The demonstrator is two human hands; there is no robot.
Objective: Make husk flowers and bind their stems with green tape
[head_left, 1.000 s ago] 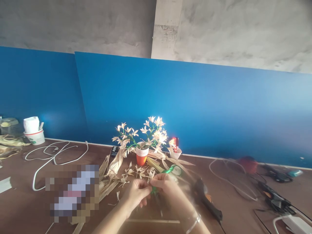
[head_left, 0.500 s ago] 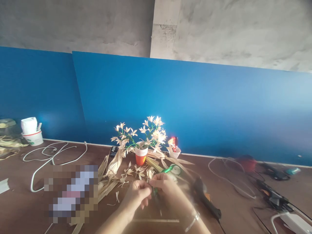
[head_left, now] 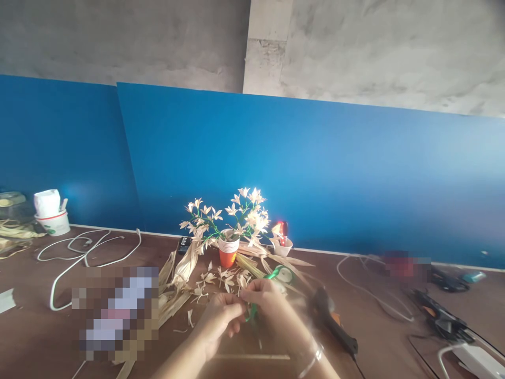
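Note:
My left hand (head_left: 220, 317) and my right hand (head_left: 265, 298) meet low in the middle of the view, over a brown table (head_left: 47, 331). Both pinch a thin green strip (head_left: 250, 313) between their fingertips. A roll of green tape (head_left: 281, 275) lies just behind my right hand. Small pale husk flowers (head_left: 221, 278) are scattered on the table in front of my hands. Further back stands an orange paper cup (head_left: 228, 254) holding a bunch of pale flowers on green stems (head_left: 232, 215).
Dried corn husks (head_left: 182, 273) lie left of the cup. A black glue gun (head_left: 335, 325) rests to my right. White cables (head_left: 84, 252) loop at the left, near a white bowl (head_left: 53, 223). More cables and tools (head_left: 437, 316) lie at the right. A blue wall panel (head_left: 315, 173) backs the table.
My right hand has shifted slightly up and left, and the green strip between my fingers has turned a little. The view has barely moved.

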